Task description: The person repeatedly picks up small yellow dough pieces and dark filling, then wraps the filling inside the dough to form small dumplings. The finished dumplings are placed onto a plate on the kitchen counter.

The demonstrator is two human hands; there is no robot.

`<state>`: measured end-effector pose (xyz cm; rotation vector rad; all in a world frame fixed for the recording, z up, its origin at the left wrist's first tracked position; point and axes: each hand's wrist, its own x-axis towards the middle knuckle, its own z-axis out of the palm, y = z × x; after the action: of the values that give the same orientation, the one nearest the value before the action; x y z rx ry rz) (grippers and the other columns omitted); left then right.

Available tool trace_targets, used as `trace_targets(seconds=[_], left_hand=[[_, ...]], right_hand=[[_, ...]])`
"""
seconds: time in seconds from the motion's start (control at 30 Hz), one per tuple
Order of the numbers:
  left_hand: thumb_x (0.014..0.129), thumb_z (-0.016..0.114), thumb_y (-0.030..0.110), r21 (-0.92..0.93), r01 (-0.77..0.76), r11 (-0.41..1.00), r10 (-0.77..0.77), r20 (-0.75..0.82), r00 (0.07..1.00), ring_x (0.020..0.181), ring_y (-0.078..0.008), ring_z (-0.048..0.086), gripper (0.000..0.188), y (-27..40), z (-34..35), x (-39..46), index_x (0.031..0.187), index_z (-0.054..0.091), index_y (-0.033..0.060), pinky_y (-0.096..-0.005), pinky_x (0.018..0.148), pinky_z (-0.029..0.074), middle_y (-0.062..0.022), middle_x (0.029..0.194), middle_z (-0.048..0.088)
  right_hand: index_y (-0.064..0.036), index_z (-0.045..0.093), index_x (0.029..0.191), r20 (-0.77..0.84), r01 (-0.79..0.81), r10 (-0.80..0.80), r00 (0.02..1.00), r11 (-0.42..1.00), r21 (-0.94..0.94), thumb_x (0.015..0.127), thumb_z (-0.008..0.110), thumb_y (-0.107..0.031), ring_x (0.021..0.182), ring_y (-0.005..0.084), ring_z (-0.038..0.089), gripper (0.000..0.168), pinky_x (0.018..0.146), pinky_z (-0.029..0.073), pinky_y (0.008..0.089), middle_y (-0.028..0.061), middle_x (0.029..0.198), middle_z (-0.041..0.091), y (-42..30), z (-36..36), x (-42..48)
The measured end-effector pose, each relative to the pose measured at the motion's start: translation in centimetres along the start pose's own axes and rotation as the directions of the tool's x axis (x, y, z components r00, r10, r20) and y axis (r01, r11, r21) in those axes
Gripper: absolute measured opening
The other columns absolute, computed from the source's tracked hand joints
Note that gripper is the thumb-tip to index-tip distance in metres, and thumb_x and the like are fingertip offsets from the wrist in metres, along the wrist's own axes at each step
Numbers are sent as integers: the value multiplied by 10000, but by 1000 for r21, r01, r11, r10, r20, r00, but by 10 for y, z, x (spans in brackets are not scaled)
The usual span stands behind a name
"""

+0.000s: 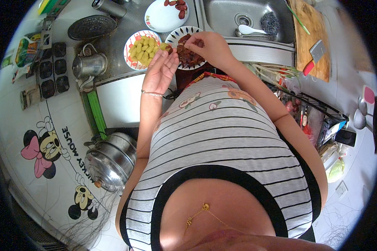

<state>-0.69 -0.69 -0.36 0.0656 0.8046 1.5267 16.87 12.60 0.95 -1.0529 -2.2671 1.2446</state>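
Note:
My left hand (pixel 161 67), palm up, holds a small yellow-green piece (pixel 164 45) with a dark red jujube piece (pixel 169 49) against it. It is over the edge of a red-and-white plate (pixel 128 47) bearing many yellow-green oval pieces (pixel 141 51). My right hand (pixel 211 48) reaches over a leaf-patterned plate (pixel 173 34), thumb and fingertips together at the split dark red jujubes (pixel 188 58). Whether a piece is between those fingertips cannot be made out. Behind, a white plate (pixel 163 17) carries several whole jujubes (pixel 181 7) near its rim.
A steel sink (pixel 220 15) at the back right holds a white spoon (pixel 249 29) and a scouring pad (pixel 270 23). Right of it, a cleaver (pixel 317 51) lies on a wooden cutting board (pixel 320 28). At left stand a metal pitcher (pixel 89 65) and a steamer pot (pixel 111 161).

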Motion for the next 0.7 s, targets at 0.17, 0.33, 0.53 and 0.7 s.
trace_targets(seconds=[0.17,0.33,0.53,0.7], left_hand=[[961,634,88,-4,32,999,-32,-14,999,1071,-241,644,186,-2,-2,2,1133,593,30,-365,961,549,-169,1174,652],[956,636,66,21,31,999,-30,-34,999,1049,-223,651,153,-4,2,3,1104,600,52,-356,958,550,-132,1128,664],[948,637,36,52,2,999,-1,-17,1000,1002,-185,657,147,-9,5,4,1090,606,60,-333,938,555,-69,1062,672],[946,644,37,111,-32,993,36,-30,999,984,-172,660,150,-10,9,3,1089,612,65,-318,926,556,-57,1019,676]], right_hand=[[-83,758,1007,-72,77,-83,994,994,-82,880,690,-223,748,310,689,201,682,540,377,144,869,720,8,5,1],[-75,756,986,-88,49,-54,995,997,-60,869,723,-248,696,251,694,211,669,542,335,130,823,721,4,2,1],[-23,750,960,-23,62,-58,998,962,266,880,746,-224,685,111,672,216,658,531,261,67,783,731,-5,5,2],[-22,757,937,51,-17,-3,999,916,400,878,750,-232,704,110,676,218,672,536,262,56,791,736,-7,5,3]])
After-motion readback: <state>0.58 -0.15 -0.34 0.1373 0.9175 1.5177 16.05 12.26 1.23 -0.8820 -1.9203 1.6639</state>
